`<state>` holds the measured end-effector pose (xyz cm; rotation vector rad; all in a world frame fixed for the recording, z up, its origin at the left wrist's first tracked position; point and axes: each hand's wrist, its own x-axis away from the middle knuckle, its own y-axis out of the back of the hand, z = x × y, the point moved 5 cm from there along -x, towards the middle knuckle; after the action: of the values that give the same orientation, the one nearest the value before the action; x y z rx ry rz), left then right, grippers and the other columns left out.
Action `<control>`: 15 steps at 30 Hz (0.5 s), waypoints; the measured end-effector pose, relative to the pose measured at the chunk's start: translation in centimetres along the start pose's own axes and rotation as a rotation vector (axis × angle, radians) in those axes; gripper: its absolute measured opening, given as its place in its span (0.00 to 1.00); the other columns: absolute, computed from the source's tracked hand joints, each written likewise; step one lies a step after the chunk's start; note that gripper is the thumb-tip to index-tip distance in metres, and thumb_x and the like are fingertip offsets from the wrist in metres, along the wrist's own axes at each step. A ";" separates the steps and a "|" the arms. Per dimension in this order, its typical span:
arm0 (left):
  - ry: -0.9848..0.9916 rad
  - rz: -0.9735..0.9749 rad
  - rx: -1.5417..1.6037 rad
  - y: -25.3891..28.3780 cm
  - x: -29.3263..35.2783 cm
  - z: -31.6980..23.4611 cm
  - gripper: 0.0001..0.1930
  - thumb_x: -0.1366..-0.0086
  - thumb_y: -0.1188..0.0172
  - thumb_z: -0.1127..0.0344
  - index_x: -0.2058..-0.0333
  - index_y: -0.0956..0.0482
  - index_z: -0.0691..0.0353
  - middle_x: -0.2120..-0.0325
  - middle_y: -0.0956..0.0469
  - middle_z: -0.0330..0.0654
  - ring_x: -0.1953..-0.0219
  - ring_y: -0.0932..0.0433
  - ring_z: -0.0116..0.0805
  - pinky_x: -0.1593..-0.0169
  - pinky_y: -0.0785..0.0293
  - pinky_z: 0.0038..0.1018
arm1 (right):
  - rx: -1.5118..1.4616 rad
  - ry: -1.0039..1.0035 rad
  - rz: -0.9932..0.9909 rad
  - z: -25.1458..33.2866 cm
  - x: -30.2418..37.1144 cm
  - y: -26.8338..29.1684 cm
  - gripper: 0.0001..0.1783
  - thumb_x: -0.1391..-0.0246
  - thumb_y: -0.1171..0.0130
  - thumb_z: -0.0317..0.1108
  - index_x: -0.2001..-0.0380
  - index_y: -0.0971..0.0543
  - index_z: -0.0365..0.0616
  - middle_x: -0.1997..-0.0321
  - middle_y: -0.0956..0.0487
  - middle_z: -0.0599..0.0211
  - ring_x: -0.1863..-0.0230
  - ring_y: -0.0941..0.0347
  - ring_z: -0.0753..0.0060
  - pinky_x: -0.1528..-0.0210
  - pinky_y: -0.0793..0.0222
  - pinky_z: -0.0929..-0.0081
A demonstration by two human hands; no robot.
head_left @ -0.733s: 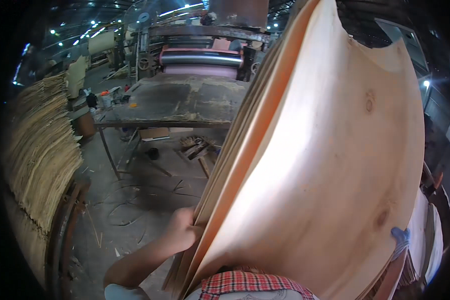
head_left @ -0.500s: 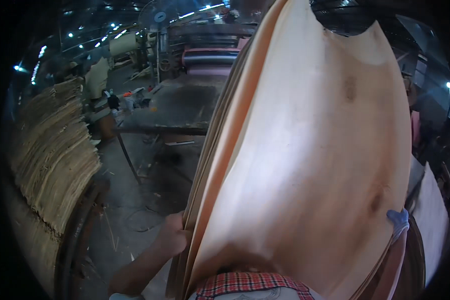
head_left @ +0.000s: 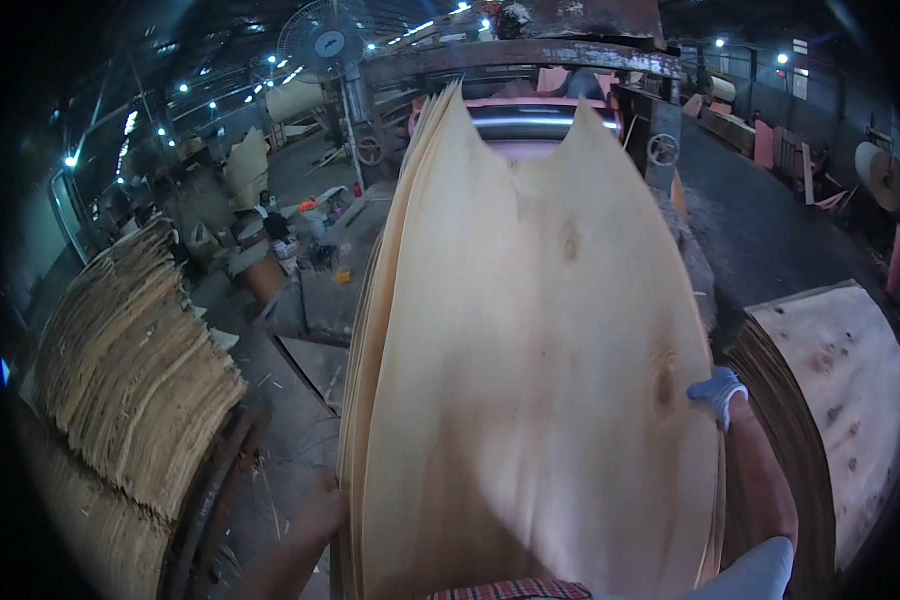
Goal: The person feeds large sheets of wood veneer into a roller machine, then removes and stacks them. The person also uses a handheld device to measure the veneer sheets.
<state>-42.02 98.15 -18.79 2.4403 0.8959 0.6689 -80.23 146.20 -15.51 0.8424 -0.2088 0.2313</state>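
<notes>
A curved bundle of pale wood veneer sheets (head_left: 540, 330) fills the middle of the view and reaches away from my body. Several layers show along its left edge, and the far end has a deep curved notch between two points. My bare left hand (head_left: 322, 508) grips the bundle's left edge low down, its fingertips hidden by the sheets. On the opposite edge, somewhat farther up, my right hand (head_left: 718, 393) in a blue-and-white glove is closed around the sheets, thumb on the upper face.
Beyond the bundle stands a machine with shiny rollers (head_left: 540, 122) and a grey table (head_left: 320, 305). Tall stacks of rough veneer (head_left: 135, 350) rise at the left; another veneer stack (head_left: 840, 400) lies close by my right arm. A fan (head_left: 328, 43) stands behind.
The bundle has swung from leaning right to pointing straight ahead, its notched end now before the rollers. My view has shifted rightward. Both hands keep their hold.
</notes>
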 end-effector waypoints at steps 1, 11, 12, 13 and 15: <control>0.035 0.024 -0.013 -0.1 -1.2 -0.9 0.14 0.56 0.49 0.66 0.71 0.26 0.71 0.76 0.26 0.56 0.70 0.25 0.43 0.65 0.32 0.34 | 0.501 0.187 0.164 -0.4 -3.2 -2.0 0.18 0.62 0.43 0.38 0.66 0.24 0.42 0.70 0.23 0.60 0.72 0.26 0.62 0.69 0.29 0.70; 0.195 0.005 0.259 4.0 -19.2 3.2 0.12 0.46 0.45 0.67 0.68 0.24 0.73 0.75 0.23 0.43 0.78 0.26 0.29 0.78 0.32 0.26 | -0.030 -0.195 0.020 1.2 -16.2 -6.2 0.24 0.69 0.40 0.34 0.63 0.25 0.34 0.69 0.22 0.55 0.67 0.25 0.65 0.65 0.29 0.71; 0.151 0.016 0.149 4.2 -21.7 2.5 0.12 0.46 0.45 0.67 0.69 0.24 0.73 0.75 0.23 0.43 0.78 0.27 0.28 0.78 0.32 0.26 | 0.031 -0.146 -0.030 0.6 -18.2 -5.9 0.24 0.69 0.39 0.35 0.64 0.25 0.34 0.69 0.22 0.55 0.68 0.25 0.65 0.65 0.30 0.71; 0.113 0.042 0.193 4.4 -24.0 1.0 0.12 0.46 0.44 0.67 0.69 0.24 0.73 0.75 0.23 0.43 0.78 0.27 0.27 0.77 0.32 0.26 | 0.087 -0.099 -0.072 0.0 -20.0 -5.9 0.23 0.68 0.39 0.36 0.64 0.25 0.34 0.69 0.22 0.56 0.69 0.25 0.65 0.65 0.30 0.71; 0.035 0.117 0.278 3.8 -28.3 -2.6 0.12 0.46 0.44 0.67 0.69 0.24 0.72 0.75 0.23 0.42 0.77 0.28 0.26 0.76 0.32 0.25 | -0.029 -0.044 -0.047 1.9 -22.5 -5.3 0.26 0.67 0.38 0.39 0.63 0.25 0.34 0.67 0.22 0.55 0.66 0.26 0.63 0.64 0.31 0.70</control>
<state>-60.75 76.82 -22.61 2.7526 0.9186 0.6686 -100.34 138.66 -24.19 0.8229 -0.2330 0.1652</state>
